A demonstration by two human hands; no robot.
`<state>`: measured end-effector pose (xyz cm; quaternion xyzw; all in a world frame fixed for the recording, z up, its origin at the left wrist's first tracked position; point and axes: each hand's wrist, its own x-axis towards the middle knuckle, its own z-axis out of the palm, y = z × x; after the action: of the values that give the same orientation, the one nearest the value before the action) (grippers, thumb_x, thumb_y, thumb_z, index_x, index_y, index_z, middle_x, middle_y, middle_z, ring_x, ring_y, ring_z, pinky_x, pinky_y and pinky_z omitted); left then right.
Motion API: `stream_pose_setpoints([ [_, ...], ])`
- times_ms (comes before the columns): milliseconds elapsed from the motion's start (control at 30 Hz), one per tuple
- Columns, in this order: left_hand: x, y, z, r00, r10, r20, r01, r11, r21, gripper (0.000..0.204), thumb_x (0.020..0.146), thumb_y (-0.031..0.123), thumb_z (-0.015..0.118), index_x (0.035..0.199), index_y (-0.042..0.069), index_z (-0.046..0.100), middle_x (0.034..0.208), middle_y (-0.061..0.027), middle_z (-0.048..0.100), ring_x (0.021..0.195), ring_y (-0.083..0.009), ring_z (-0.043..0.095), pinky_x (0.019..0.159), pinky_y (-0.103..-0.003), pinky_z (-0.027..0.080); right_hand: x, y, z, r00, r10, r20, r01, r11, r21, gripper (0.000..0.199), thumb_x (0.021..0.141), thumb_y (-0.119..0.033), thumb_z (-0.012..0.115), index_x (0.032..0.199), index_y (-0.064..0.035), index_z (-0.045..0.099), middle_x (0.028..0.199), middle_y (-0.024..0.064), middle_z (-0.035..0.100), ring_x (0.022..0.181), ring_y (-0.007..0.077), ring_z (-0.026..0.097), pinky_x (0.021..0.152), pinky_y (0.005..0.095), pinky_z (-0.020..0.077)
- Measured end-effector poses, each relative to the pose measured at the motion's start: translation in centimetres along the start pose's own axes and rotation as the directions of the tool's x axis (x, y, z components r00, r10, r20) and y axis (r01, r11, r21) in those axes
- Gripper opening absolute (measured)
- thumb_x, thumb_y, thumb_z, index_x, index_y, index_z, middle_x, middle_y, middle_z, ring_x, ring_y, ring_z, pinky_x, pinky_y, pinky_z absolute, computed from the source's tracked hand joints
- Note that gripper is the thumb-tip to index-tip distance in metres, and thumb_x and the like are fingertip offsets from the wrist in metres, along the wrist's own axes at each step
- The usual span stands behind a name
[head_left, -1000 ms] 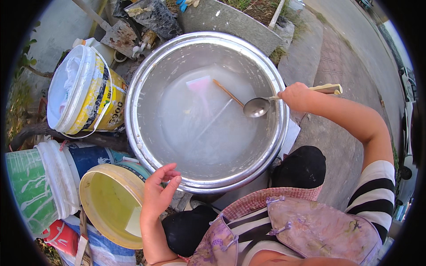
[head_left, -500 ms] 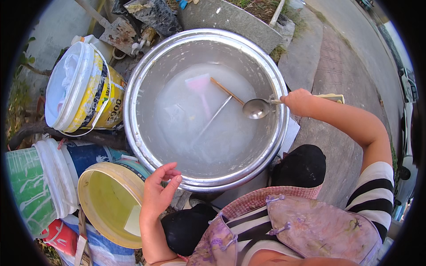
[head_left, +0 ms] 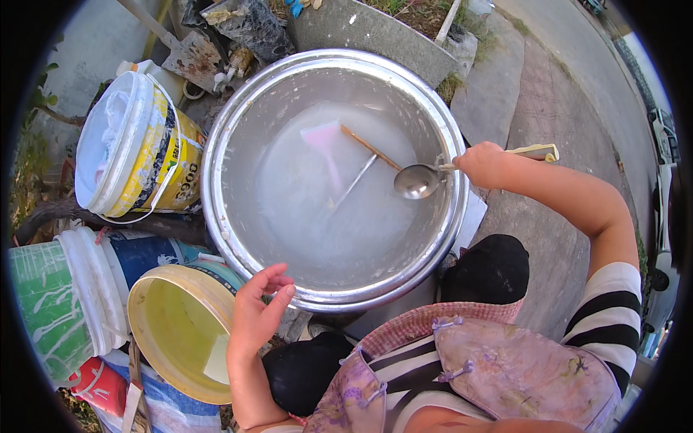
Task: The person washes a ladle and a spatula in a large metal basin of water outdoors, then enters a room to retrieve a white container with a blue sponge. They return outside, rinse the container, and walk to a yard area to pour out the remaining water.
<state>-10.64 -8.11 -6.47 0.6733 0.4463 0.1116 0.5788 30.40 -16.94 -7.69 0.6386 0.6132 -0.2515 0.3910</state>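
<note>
the right hand (head_left: pixel 479 164) grasps the ladle (head_left: pixel 416 181) by its handle across the right edge of the basin (head_left: pixel 346 297), apparently so its bowl hangs inside, while the left hand (head_left: pixel 263 303), loosely curled and empty, hovers by the near-left edge.

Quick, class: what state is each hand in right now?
Left hand: open, loosely curled, holding nothing.
Right hand: closed, holding a metal ladle.

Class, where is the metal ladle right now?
In the head view, the ladle is held by the right hand, its bowl over the right side of the metal basin, beside the brown stick.
</note>
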Motion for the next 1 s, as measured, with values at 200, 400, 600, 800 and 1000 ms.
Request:
stream_pose_setpoints([
  [200, 0.0, 0.0, -0.1, 1.0, -0.007, -0.001, 0.007, 1.0, 0.001, 0.033, 0.078, 0.009, 0.064, 0.11, 0.001, 0.057, 0.087, -0.0071, 0.063, 0.077, -0.0117, 0.055, 0.069, -0.025, 0.045, 0.6, 0.7, 0.1, 0.982, -0.157, 0.106, 0.15, 0.986, 0.071, 0.022, 0.075, -0.009, 0.054, 0.095, -0.0036, 0.061, 0.087, 0.0134, 0.064, 0.082, 0.0284, 0.064, 0.068, 0.0374, 0.0506],
  [400, 0.1, -0.3, -0.1, 1.0, 0.012, 0.0, -0.012, 1.0, 0.004, 0.033, 0.078, 0.009, 0.064, 0.109, 0.001, 0.057, 0.087, -0.0076, 0.064, 0.078, -0.0121, 0.056, 0.071, -0.026, 0.045, 0.1, 0.6, -0.7, 0.997, 0.028, -0.079, -0.025, 0.999, 0.033, 0.022, 0.075, -0.007, 0.051, 0.094, -0.0024, 0.061, 0.087, 0.0136, 0.064, 0.082, 0.0277, 0.063, 0.068, 0.0375, 0.0502],
  [600, 0.3, -0.3, -0.2, 1.0, 0.016, 0.0, -0.016, 1.0, 0.016, 0.032, 0.078, 0.009, 0.064, 0.109, 0.001, 0.057, 0.087, -0.0081, 0.064, 0.079, -0.0128, 0.056, 0.072, -0.026, 0.045, 0.0, 0.4, -0.3, 0.998, 0.033, -0.055, -0.034, 0.999, -0.03, 0.022, 0.076, -0.007, 0.051, 0.094, -0.0039, 0.062, 0.085, 0.0155, 0.063, 0.081, 0.0303, 0.063, 0.068, 0.0395, 0.05],
  [800, 0.2, -0.2, -0.1, 1.0, 0.002, 0.003, -0.002, 1.0, 0.006, 0.033, 0.078, 0.008, 0.064, 0.109, 0.0, 0.057, 0.087, -0.0081, 0.064, 0.078, -0.0126, 0.056, 0.072, -0.026, 0.045, 0.2, 1.1, -0.1, 0.995, -0.099, 0.006, 0.098, 0.994, 0.055, 0.021, 0.076, -0.011, 0.053, 0.094, -0.0052, 0.062, 0.086, 0.0133, 0.064, 0.08, 0.0281, 0.064, 0.069, 0.0391, 0.0503],
  [1000, 0.1, -0.1, -0.1, 1.0, 0.005, 0.004, -0.005, 1.0, 0.008, 0.033, 0.078, 0.008, 0.064, 0.109, 0.0, 0.057, 0.087, -0.0074, 0.063, 0.078, -0.0123, 0.056, 0.071, -0.026, 0.045, 0.4, 2.3, -2.6, 0.838, 0.316, -0.445, -0.309, 0.947, 0.09, 0.02, 0.078, -0.013, 0.054, 0.095, -0.0047, 0.061, 0.085, 0.011, 0.064, 0.08, 0.0263, 0.064, 0.065, 0.0375, 0.0511],
])
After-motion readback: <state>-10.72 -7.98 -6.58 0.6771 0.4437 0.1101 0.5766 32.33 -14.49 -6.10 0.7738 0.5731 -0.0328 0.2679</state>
